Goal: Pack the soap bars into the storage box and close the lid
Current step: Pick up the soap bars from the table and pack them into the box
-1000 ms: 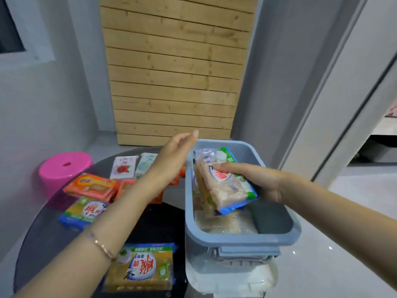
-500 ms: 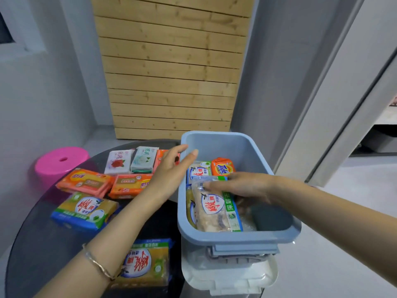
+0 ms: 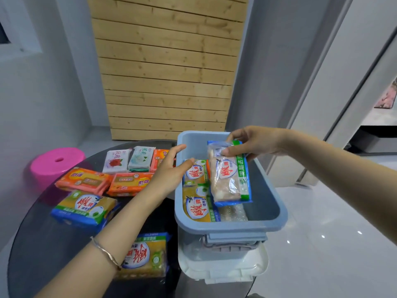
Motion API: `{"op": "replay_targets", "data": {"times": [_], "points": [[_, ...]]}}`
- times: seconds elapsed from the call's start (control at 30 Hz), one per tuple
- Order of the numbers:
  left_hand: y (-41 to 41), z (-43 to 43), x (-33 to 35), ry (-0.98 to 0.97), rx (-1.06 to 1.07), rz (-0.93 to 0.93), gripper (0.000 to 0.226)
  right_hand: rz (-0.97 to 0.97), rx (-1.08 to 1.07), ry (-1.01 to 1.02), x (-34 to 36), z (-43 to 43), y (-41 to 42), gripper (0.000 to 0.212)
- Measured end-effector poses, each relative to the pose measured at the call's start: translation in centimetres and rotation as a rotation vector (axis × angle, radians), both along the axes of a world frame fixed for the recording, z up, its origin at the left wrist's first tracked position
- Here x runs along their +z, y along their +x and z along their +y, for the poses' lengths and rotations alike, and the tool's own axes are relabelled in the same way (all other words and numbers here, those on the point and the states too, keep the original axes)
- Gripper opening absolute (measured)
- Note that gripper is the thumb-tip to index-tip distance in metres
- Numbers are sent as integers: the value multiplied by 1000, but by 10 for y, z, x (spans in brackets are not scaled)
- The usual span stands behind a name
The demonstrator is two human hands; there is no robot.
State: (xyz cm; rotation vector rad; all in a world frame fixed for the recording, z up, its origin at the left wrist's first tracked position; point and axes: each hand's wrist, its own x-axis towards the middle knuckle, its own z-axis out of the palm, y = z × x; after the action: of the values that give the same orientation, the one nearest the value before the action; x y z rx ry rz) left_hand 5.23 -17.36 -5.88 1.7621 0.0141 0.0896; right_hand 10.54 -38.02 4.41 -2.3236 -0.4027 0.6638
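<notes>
A blue storage box (image 3: 268, 203) stands at the right edge of a dark round table (image 3: 43, 244). My right hand (image 3: 253, 143) holds a pale soap bar in a blue and green wrapper (image 3: 227, 179) by its top end, upright over the box. Two yellow wrapped bars (image 3: 196, 203) lie inside at the left. My left hand (image 3: 171, 168) hovers open at the box's left rim, holding nothing. Several wrapped soap bars lie on the table: orange ones (image 3: 83, 181), a white rose one (image 3: 116, 161), yellow ones (image 3: 86, 206). The white lid (image 3: 223, 269) sits under the box's near end.
A pink stool (image 3: 55, 162) stands left of the table. A wooden slatted panel (image 3: 167, 72) leans on the wall behind. White tiled floor (image 3: 322, 233) lies to the right, with a door frame beyond.
My right hand has lifted the pale soap bar back up and toward the box's far right. My left hand has moved to the box's left rim.
</notes>
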Motion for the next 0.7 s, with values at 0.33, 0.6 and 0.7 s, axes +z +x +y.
{"op": "replay_targets", "data": {"times": [0.33,0.6,0.7], "points": [[-2,0,1,3,7,12,45,-100,345,-798,-38,24,-16,35],[-12,22,3,59,26,-65,39,-210,96,-351,-27,29,-20,41],[-24,68,0,163,55,-43,35,-92,61,88,-19,53,-31,28]]}}
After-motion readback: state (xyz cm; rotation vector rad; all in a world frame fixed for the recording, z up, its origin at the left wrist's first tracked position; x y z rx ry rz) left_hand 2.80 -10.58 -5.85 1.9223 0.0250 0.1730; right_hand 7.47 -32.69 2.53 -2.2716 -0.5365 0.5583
